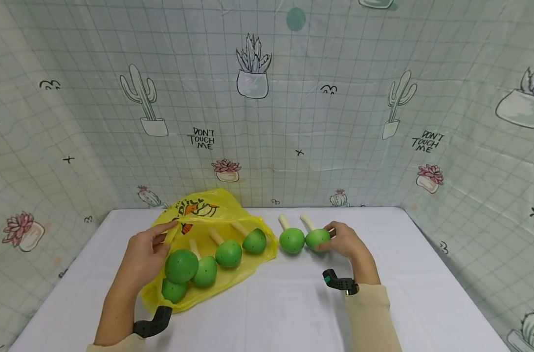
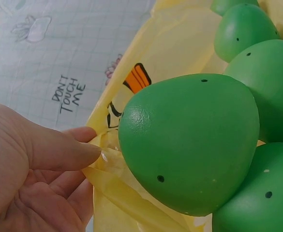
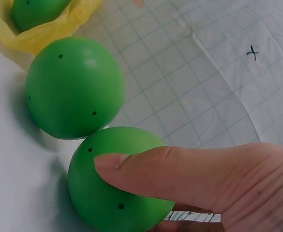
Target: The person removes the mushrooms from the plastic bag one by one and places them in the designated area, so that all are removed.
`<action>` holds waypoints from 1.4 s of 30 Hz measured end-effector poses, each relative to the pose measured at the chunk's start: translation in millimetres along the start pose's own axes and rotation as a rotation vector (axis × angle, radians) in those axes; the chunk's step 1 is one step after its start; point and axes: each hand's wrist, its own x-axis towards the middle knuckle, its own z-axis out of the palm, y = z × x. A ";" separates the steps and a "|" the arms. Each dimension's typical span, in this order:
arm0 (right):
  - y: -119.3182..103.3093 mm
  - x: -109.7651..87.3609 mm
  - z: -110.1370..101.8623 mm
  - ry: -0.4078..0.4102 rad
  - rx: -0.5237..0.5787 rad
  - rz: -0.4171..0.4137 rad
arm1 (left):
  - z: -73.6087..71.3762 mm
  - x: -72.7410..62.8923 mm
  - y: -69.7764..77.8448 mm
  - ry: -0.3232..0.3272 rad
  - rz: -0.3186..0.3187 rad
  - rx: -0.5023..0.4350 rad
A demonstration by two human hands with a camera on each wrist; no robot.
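Observation:
My left hand (image 1: 144, 259) pinches the edge of a yellow plastic bag (image 1: 225, 203) between thumb and fingers. Inside its wide mouth lie several green toy mushrooms (image 1: 181, 266), their round caps dotted black and some pale stems showing. In the left wrist view, one large cap (image 2: 189, 145) sits right beside the thumb. My right hand (image 1: 346, 240) grips another mushroom (image 1: 316, 238) by its cap on the table, right of the bag; the right wrist view shows the thumb across this cap (image 3: 112, 193). A further mushroom (image 1: 292, 240) touches it on the left.
A white cloth covers the table (image 1: 302, 303). Behind and at both sides hangs a pale gridded curtain (image 1: 293, 127) printed with potted plants. Each wrist wears a black camera mount (image 1: 154, 322). The bag's right edge lies close to the outside mushrooms.

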 end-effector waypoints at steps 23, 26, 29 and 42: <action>-7.9 -5.6 -1.3 -0.043 -0.026 -0.032 | -2.2 -3.6 -1.5 -0.015 -0.017 0.013; -12.8 -7.8 -4.6 -0.005 -0.019 -0.041 | -1.5 -3.6 -0.5 -0.010 -0.015 0.016; -21.9 -10.4 -7.7 0.046 -0.005 -0.058 | -1.1 -3.3 1.3 -0.005 -0.011 0.020; -83.7 -29.2 5.5 0.065 0.294 -0.264 | -1.8 -1.0 0.0 -0.002 0.008 0.008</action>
